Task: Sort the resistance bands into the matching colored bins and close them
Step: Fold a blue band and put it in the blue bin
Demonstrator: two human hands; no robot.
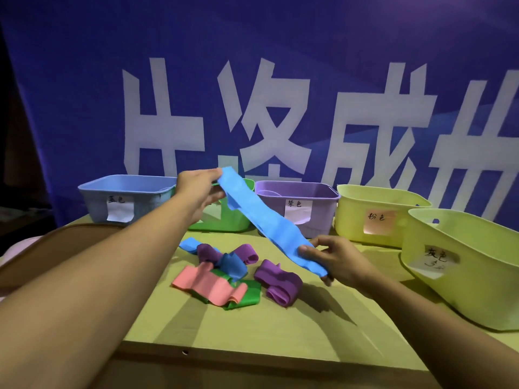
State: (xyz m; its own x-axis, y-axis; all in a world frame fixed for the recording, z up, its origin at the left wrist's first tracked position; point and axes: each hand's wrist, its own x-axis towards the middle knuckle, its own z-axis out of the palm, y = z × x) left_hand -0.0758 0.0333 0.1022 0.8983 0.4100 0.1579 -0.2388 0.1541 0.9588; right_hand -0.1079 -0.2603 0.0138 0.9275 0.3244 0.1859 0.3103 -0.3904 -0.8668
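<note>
Blue band (261, 220) stretched between both pinching hands: left hand (196, 192) at 11 o'clock, right hand (334, 256) at 4. Looks light, floppy, rubbery; grip ends.

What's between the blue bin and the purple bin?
A green bin stands between the blue bin and the purple bin. The left hand and the blue band it holds hide much of it in the head view.

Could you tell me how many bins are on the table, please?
5, in a row along the back: blue bin far left, green bin behind the left hand, purple bin, then two yellow-green bins at right.
</note>
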